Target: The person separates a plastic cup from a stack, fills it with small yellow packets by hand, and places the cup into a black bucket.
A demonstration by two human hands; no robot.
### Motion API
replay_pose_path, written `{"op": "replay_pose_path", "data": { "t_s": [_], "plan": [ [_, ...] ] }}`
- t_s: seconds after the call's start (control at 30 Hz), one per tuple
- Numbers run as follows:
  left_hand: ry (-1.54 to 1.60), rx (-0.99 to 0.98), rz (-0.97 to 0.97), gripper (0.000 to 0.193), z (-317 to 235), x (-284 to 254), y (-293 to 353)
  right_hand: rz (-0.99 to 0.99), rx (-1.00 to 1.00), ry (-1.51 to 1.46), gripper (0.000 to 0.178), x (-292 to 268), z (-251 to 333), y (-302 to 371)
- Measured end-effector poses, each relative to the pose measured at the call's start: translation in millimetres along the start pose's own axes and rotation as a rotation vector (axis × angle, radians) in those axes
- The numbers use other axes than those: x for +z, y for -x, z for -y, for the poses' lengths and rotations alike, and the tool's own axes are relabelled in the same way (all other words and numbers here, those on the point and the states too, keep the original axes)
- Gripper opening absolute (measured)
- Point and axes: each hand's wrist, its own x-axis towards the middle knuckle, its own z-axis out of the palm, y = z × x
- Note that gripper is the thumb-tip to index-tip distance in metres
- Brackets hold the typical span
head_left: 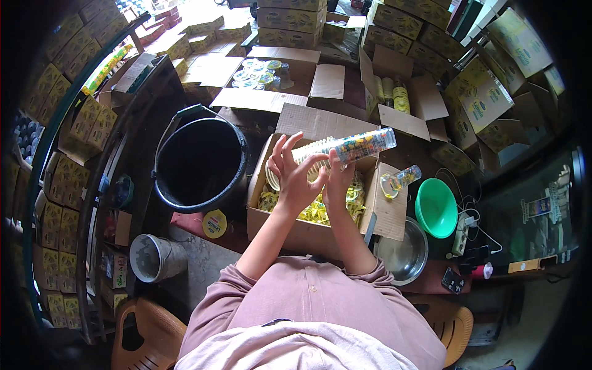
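A long stack of nested clear plastic cups [364,143] with colourful print lies slanted across an open cardboard box [290,237]; its pale rims point left. My right hand [336,185] is closed against the underside of the stack, thumb over its near side, other fingers partly hidden. Beside it, my left hand [297,185] is open, fingers spread and raised in front of the rims. Yellow-green printed lids or wrappers [314,213] fill the box below both hands. A smaller clear cup [401,180] lies on the box's right flap.
A black bucket [200,163] stands left of the box, with a grey bucket [157,258] nearer me. To the right are a green bowl [436,208] and a metal bowl [419,250]. Open cartons [262,100] of cups stand beyond; stacked boxes [61,219] line the left shelves.
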Motion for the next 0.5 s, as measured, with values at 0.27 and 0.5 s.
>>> {"op": "replay_pose_path", "data": {
  "t_s": [0.27, 0.5],
  "plan": [
    [0.0, -0.005, 0.032, 0.025, 1, 0, 0, 0.037, 0.03, -0.164, 0.047, -5, -2, -4],
    [-0.016, -0.001, 0.052, 0.024, 0, 2, 1, 0.046, 0.081, -0.308, 0.042, -11, -7, -7]
  ]
}}
